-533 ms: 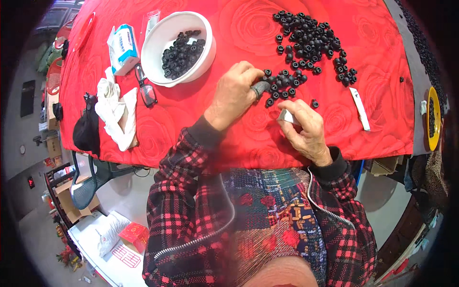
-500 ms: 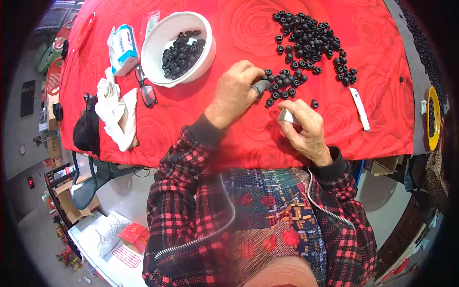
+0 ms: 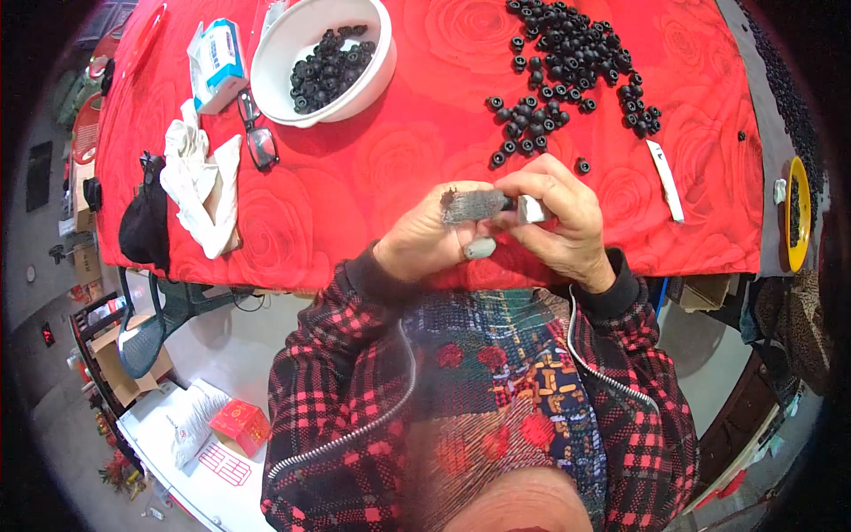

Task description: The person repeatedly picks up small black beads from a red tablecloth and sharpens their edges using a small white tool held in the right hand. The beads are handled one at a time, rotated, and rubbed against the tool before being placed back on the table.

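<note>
At centre, left hand [image 3: 425, 222]: pinching small black part [image 3: 508, 203].
Right hand [image 3: 569, 217]: gripping small white piece [image 3: 532, 210].
White bowl [image 3: 372, 84]: at eleven o'clock.
Bead-like black pile [image 3: 576, 51]: at one o'clock.

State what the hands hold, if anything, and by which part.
Right hand: a white object, by its sides, one end showing. Left hand: apparently a black piece, mostly hidden; gripped part unclear.

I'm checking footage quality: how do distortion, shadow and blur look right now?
Head view: corners go black and the red tablecloth bows along its right edge; head view: a soft shadow lies below right of the white bowl; head view: a smeared vertical band softens part of the patterned top, the heaped black pieces look distinct.
</note>
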Motion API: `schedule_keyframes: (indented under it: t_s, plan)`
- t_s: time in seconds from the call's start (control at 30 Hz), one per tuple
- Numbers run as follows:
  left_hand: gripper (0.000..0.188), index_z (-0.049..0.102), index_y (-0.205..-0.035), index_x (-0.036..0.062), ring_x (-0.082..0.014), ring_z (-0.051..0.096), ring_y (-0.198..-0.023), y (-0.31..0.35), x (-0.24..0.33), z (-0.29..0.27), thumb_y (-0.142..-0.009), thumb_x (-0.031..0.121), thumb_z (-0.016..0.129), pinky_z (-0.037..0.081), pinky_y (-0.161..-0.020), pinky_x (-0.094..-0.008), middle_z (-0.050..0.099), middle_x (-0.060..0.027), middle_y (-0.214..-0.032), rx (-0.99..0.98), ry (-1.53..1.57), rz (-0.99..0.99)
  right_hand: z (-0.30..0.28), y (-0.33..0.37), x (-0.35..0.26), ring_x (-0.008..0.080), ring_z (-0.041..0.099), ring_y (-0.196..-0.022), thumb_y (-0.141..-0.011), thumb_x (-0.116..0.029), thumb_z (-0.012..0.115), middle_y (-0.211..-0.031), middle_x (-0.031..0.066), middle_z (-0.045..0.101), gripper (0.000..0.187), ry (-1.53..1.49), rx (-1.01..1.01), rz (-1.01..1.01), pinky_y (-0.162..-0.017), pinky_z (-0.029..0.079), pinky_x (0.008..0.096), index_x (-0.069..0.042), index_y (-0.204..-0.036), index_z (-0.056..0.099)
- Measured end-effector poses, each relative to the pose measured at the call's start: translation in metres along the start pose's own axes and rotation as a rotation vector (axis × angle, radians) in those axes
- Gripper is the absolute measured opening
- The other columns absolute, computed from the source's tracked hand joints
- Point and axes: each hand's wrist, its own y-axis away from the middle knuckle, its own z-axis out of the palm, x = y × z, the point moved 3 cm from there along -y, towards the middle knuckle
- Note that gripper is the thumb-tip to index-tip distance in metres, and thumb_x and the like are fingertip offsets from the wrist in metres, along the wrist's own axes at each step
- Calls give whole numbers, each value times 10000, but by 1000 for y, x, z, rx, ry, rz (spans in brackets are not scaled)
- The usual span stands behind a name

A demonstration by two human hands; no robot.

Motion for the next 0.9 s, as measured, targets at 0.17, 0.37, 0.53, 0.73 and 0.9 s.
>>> schedule_keyframes:
  t_s: [0.17, 0.37, 0.53, 0.73, 0.9]
  plan:
    - [119, 598, -1020, 26, -62, 541, -677, 12, -5, 2, -923, 56, 536, 422, -549, -213, 591, -3, -858, -153, -1, -49, -5, 2, -8, 171, 575, -699, -701, -17, 738, -786, 70, 573, 244, -317, -188, 207, -606, 430, 273, -9, -929, 650]
    - [160, 602, -1059, 4, -67, 559, -686, 22, 0, 17, -921, 21, 522, 469, -549, -210, 599, -16, -829, 29, -11, 150, -6, 2, -23, 179, 585, -671, -692, -14, 754, -766, 70, 597, 278, -58, 67, 0, -576, 455, 291, -24, -955, 665]
    - [250, 580, -1145, 8, -82, 590, -770, 26, -4, 22, -921, 115, 556, 483, -597, -211, 626, -36, -933, -53, 168, 149, -6, 1, -36, 193, 569, -572, -609, -12, 807, -746, 75, 593, 414, 75, 199, -272, -483, 439, 286, -2, -1001, 673]
    - [418, 538, -1214, -1, -82, 599, -832, 27, -4, 28, -867, 195, 668, 489, -659, -210, 627, -38, -1047, -49, 145, 182, -7, 10, -35, 184, 531, -541, -595, 5, 796, -740, 72, 578, 398, 140, 246, -369, -442, 381, 292, 15, -973, 670]
    - [401, 557, -1184, -15, -96, 603, -799, 26, -5, 29, -863, 198, 670, 492, -634, -230, 634, -50, -1027, -44, 95, 291, -11, 13, -37, 210, 529, -551, -633, -42, 775, -759, 94, 578, 409, 138, 175, -382, -460, 385, 310, 24, -1012, 638]
